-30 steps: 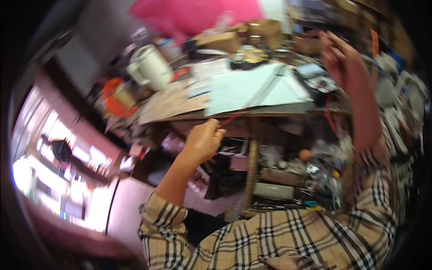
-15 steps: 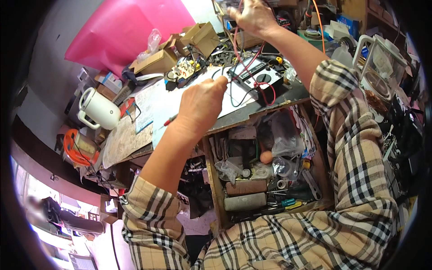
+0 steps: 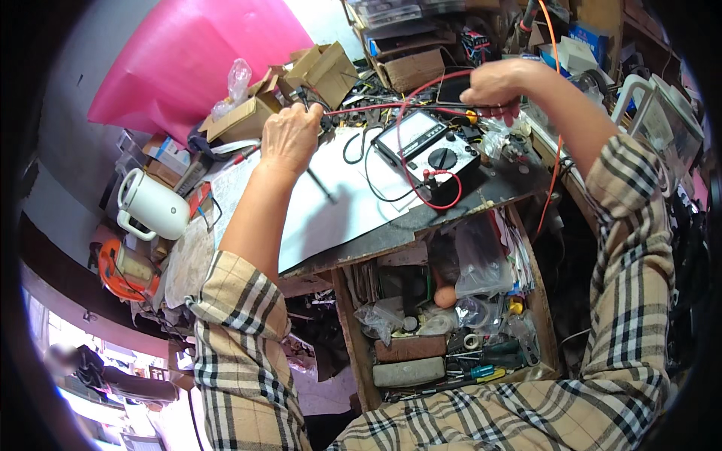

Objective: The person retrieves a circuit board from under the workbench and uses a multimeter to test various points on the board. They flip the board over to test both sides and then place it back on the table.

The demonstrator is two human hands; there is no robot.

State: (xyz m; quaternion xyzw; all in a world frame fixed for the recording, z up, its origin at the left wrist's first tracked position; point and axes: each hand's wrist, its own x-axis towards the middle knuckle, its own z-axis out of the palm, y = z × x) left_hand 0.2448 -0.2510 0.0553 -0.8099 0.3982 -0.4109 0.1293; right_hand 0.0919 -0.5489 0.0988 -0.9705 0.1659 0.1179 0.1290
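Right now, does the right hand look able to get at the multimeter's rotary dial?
Probably yes: the rotary dial faces up uncovered, near the right hand, though that hand's grip seems taken up by the red test lead.

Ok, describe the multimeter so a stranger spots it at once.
Find the dark workbench, then the large white sheet on it. The multimeter lies at that sheet's right edge. A round black dial and red lead set it apart from its neighbours.

Tan shirt, black-and-white plaid, wide sleeves folded up
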